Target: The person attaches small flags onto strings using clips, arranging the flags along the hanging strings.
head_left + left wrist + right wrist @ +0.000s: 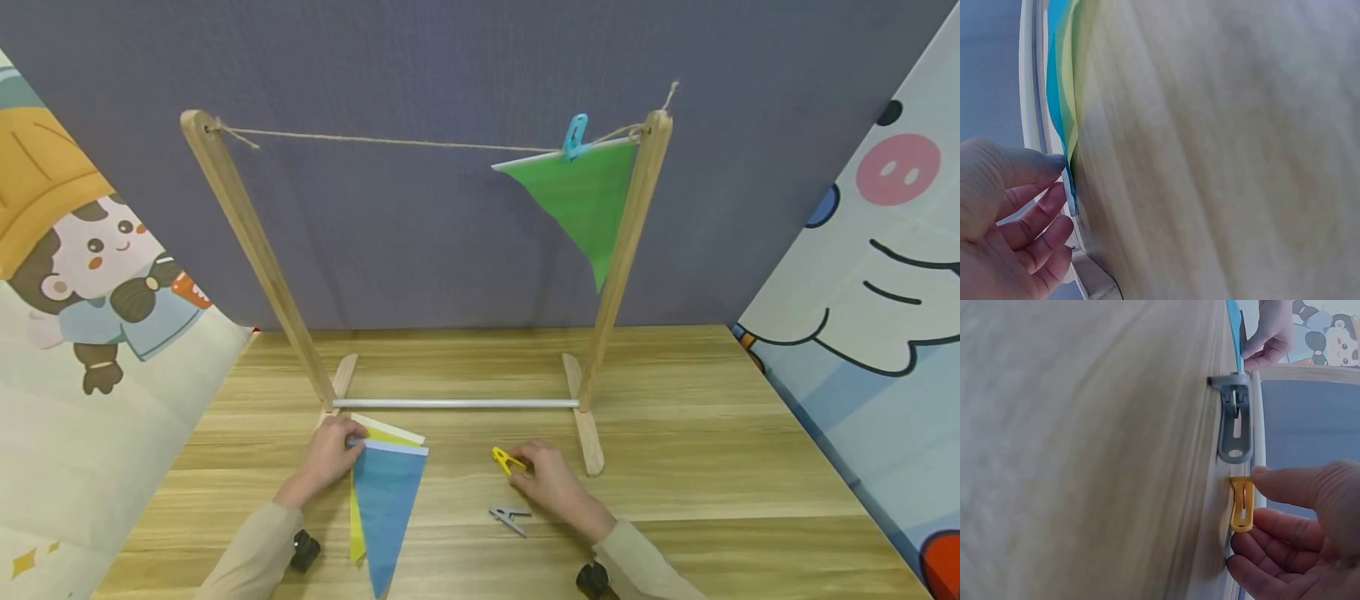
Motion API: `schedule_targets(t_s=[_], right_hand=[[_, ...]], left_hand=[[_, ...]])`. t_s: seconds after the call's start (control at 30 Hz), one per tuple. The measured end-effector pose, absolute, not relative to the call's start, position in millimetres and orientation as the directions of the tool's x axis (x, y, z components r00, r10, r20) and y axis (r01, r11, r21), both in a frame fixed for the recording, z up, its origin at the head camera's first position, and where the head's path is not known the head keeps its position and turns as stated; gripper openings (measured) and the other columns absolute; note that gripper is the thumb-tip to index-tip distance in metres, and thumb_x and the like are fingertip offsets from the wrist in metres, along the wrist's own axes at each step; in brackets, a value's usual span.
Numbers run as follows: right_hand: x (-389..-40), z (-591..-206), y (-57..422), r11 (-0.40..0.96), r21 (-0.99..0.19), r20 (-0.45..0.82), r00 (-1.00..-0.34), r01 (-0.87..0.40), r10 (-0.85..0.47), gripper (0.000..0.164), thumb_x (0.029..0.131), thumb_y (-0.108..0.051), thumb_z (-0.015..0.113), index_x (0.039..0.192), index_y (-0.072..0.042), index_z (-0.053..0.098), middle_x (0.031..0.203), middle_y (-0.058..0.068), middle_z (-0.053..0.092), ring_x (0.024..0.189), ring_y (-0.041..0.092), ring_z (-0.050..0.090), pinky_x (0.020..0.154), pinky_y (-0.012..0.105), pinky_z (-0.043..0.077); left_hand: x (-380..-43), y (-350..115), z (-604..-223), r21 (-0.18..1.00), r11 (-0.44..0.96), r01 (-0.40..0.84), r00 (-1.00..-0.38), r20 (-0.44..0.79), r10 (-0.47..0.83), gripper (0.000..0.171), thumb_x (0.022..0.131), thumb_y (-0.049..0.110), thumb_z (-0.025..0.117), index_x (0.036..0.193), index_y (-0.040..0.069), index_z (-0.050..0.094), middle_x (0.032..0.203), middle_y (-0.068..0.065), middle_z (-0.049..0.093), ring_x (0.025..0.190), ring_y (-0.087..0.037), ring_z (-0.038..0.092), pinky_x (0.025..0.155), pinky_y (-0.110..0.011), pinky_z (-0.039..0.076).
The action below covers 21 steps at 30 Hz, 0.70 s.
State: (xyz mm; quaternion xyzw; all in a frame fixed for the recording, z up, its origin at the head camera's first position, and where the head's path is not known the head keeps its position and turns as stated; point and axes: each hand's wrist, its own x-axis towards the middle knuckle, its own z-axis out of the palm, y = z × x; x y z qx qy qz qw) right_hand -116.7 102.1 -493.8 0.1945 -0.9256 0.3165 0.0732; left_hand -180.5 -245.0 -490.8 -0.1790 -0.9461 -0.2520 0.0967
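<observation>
My left hand (327, 454) pinches the upper left corner of a blue pennant (390, 500). That pennant lies over a yellow pennant (357, 525) with a white top strip. In the left wrist view, the thumb of the left hand (1010, 212) lies against the edge of the blue pennant (1055, 94). At the right, my right hand (551, 483) has thumb and finger around the handles of a yellow clothespin (507, 460), which lies on the table. A grey clothespin (510, 515) lies nearer to me, untouched; it also shows in the right wrist view.
A wooden stand with a left post (258, 250) and a right post (633, 217) carries a string (375, 139) across the top. A green pennant (577, 196) hangs near the right post under a blue clothespin (575, 137). A white rod (457, 403) joins the feet.
</observation>
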Motion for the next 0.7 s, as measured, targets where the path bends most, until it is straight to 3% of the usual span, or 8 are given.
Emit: schedule_targets(t_s=[0.3, 0.7], right_hand=[[-119.5, -493.9, 100.3, 0.74, -0.569, 0.207, -0.933, -0.36, -0.295, 0.026, 0.074, -0.01, 0.078, 0.095, 0.0, 0.069, 0.09, 0.008, 0.064, 0.081, 0.02, 0.06, 0.071, 0.034, 0.052], [-119.8, -489.4, 98.7, 0.785, -0.534, 0.152, -0.949, -0.314, -0.276, 0.023, 0.073, -0.012, 0.079, 0.09, 0.0, 0.07, 0.08, 0.003, 0.061, 0.07, 0.012, 0.052, 0.06, 0.027, 0.047]], left_hand=[[-185.2, -248.4, -485.3, 0.402, 0.814, 0.418, -0.907, 0.232, 0.351, 0.012, 0.07, -0.001, 0.074, 0.076, 0.006, 0.067, 0.077, -0.005, 0.061, 0.075, -0.023, 0.053, 0.067, -0.039, 0.045], [-190.8, -251.5, -477.6, 0.409, 0.808, 0.425, -0.905, 0.163, 0.393, 0.015, 0.07, 0.0, 0.076, 0.073, 0.008, 0.063, 0.077, -0.003, 0.055, 0.072, -0.019, 0.052, 0.066, -0.037, 0.046]])
